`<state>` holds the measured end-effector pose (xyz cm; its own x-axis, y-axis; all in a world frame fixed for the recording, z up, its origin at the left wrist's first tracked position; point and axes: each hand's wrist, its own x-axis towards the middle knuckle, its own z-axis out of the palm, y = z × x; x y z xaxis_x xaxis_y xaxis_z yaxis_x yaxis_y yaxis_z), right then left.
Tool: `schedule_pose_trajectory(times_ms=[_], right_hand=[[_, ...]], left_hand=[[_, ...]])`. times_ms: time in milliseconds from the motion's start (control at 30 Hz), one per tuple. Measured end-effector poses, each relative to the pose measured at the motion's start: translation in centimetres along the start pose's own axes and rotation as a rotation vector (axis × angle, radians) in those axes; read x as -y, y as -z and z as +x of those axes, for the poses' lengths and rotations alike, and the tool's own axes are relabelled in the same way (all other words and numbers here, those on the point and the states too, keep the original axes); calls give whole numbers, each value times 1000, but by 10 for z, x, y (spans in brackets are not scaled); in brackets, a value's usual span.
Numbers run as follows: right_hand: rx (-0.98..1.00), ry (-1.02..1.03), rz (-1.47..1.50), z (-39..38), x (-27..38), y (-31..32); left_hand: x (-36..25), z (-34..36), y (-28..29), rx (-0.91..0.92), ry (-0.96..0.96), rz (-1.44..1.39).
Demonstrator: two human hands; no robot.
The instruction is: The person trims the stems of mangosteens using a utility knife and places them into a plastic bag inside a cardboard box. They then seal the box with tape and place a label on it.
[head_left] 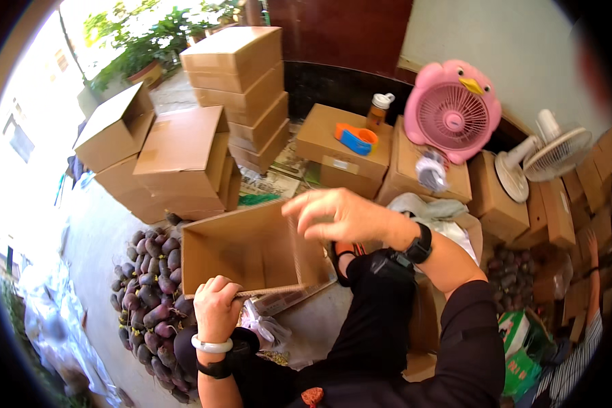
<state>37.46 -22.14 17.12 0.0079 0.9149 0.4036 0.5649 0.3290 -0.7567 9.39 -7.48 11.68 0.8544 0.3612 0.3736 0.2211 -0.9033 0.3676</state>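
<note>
An open, bare cardboard box (245, 248) stands tilted in front of my knees. My left hand (216, 306) is closed over its near left edge, fingers curled over the rim. My right hand (340, 214) hovers at the box's far right side with its fingers bent and apart, slightly blurred, holding nothing I can see. Left of the box, a heap of dark purple root vegetables (153, 299) lies on the floor. A crumpled clear plastic bag (264, 326) sits just below the box's near edge.
Open boxes (177, 146) and a stack of closed cartons (241, 88) stand beyond. A pink fan (453, 115), a white fan (551, 160), a bottle (379, 112) and orange and blue tape dispensers (355, 138) rest on cartons. Another person's arm (593, 272) shows at right.
</note>
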Motion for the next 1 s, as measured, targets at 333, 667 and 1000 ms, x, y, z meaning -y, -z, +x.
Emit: schedule_pose_trajectory(times_ms=[333, 667, 1000], right_hand=[[-653, -751, -50, -196, -29, 76], [-555, -1208, -862, -363, -82, -6], [-440, -942, -959, -395, -119, -4]], left_hand=[[-1, 29, -75, 55, 230, 173], [19, 31, -133, 239, 228, 316], [20, 23, -130, 155, 189, 32]])
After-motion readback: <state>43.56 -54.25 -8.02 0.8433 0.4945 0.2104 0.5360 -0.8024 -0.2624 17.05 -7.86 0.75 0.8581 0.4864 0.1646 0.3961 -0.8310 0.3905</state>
